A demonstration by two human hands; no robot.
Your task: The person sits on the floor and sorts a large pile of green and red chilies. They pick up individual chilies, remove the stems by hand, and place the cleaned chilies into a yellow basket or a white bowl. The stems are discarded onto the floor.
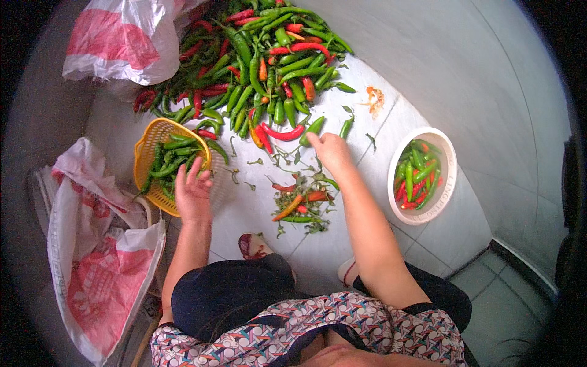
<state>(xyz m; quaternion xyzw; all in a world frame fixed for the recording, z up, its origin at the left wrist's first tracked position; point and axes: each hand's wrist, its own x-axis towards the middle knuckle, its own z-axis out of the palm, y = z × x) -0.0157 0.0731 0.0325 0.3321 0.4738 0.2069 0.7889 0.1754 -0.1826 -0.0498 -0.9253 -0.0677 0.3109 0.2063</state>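
My left hand (194, 192) is over the near right rim of a yellow plastic basket (141, 158) of green chili peppers (172, 167), fingers apart; no pepper shows in it. My right hand (331, 151) has thumb and forefinger at the lower end of a green chili pepper (313, 131), at the near edge of a big heap of green and red peppers (275, 69). Whether the fingers grip that pepper is not clear. Between my arms lies a small pile of stems and leaves with some red, orange and green peppers (298, 206) on the tiled floor.
At right stands a white plastic basin (447, 183) holding red and green peppers. A red and white woven sack (110, 275) lies open at left, and another sack (121, 43) is at the upper left. An orange-brown smear (375, 100) marks the floor near the curved-looking wall (481, 91).
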